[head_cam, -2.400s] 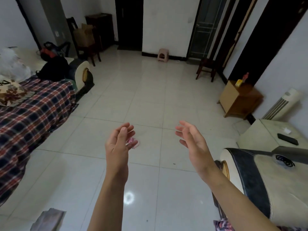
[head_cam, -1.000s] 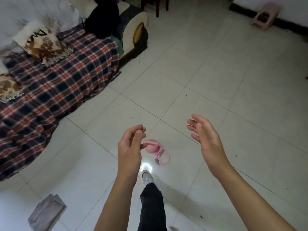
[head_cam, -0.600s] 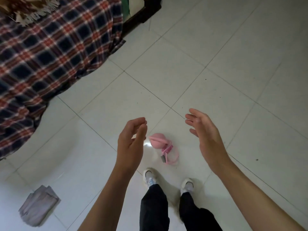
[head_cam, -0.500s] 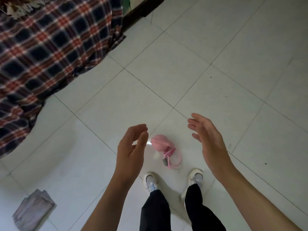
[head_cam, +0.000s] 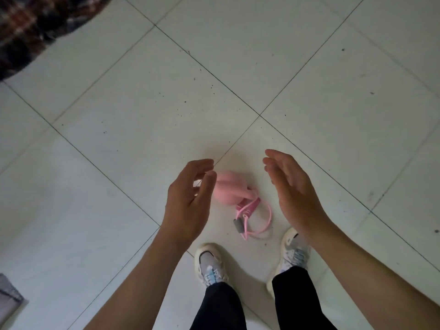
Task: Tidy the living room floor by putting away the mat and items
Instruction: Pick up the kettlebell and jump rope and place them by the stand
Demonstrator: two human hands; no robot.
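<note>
Item 1, left hand [head_cam: 188,203]: I see it half open, fingers loosely curved, thumb apart from them. It holds nothing. In my view its fingertips overlap the left edge of the pink pouch [head_cam: 229,190]; I cannot tell whether they touch it or hang above it.

Item 2, right hand [head_cam: 294,194]: wide open, fingers nearly straight and close together, palm turned inward toward the left hand. It holds nothing and touches nothing that I can see.

Item 3, pink pouch: small, soft and rounded, plain pale pink. A thin pink strap [head_cam: 262,221] trails from its lower right end in a loop, with a small grey tab [head_cam: 238,226] on it. What kind of item it is I cannot tell for certain.

Position: the pouch lies on the white tiled floor [head_cam: 142,115], between the two hands as I see them, tight against the left hand and a little apart from the right. The strap loop lies below the right palm, just ahead of the person's two pale sneakers [head_cam: 210,265].

Other entries: a plaid blanket [head_cam: 28,22] at the upper left corner; a folded grey cloth [head_cam: 8,298] on the floor at the lower left edge, well apart from the pouch.
</note>
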